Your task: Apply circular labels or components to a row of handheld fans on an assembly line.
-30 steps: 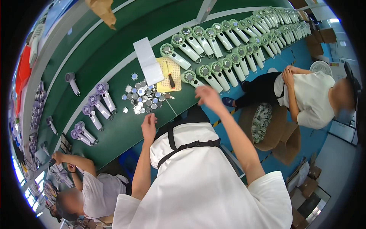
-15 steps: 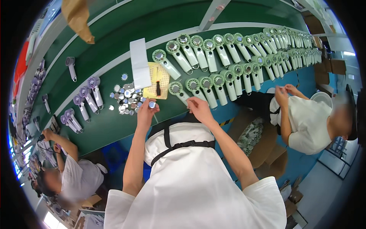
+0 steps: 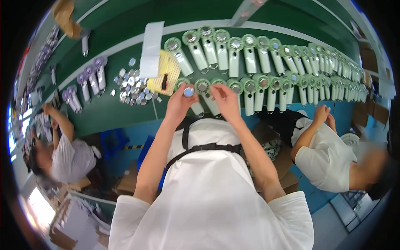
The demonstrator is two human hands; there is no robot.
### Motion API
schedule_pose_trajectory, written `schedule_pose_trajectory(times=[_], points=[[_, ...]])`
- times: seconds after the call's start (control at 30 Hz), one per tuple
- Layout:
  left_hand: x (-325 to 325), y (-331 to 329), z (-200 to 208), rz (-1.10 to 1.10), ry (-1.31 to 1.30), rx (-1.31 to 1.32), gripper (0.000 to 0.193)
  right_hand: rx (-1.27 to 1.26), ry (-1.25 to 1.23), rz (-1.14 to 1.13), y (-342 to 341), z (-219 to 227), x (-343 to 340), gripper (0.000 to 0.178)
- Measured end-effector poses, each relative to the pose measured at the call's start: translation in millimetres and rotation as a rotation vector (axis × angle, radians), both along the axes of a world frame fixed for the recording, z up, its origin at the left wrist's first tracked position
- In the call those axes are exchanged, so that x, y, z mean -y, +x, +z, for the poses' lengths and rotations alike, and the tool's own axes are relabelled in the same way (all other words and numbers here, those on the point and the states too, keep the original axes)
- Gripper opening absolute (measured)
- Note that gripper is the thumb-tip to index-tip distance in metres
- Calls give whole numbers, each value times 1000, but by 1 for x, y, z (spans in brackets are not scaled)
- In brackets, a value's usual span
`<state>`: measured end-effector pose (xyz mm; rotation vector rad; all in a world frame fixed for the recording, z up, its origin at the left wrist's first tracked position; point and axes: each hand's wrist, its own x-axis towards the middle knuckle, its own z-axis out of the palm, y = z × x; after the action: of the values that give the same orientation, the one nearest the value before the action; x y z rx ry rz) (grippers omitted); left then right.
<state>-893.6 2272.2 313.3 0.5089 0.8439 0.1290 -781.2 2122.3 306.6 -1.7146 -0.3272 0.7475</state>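
Observation:
In my left hand, a small round silver cap is pinched at the fingertips, above the near row of handheld fans. My right hand is beside it, over the heads of light green handheld fans, its fingers bent together; whether they hold something small is hidden. Between my hands lies a green fan with a dark centre on its round head. My left hand partly covers another green fan. Left of my hands, silver caps lie in a loose pile on the green table.
A yellow sheet bears a black-handled screwdriver, next to white paper. Green fans run in two rows to the right. Purple fans lie left. One co-worker is at the right, another at the left.
My left hand has moved right with the cap, away from the pile to the green fans. My right hand has moved from a fan's handle up to the fan heads. The view has shifted.

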Motion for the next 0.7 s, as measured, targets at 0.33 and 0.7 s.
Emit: schedule_pose_trajectory(times=[0.33, 0.7], points=[[21, 30, 3, 36, 37, 139, 35, 78, 155, 182, 20, 19, -18, 28], [23, 92, -2, -47, 70, 155, 34, 81, 271, 10, 55, 2, -19, 31]])
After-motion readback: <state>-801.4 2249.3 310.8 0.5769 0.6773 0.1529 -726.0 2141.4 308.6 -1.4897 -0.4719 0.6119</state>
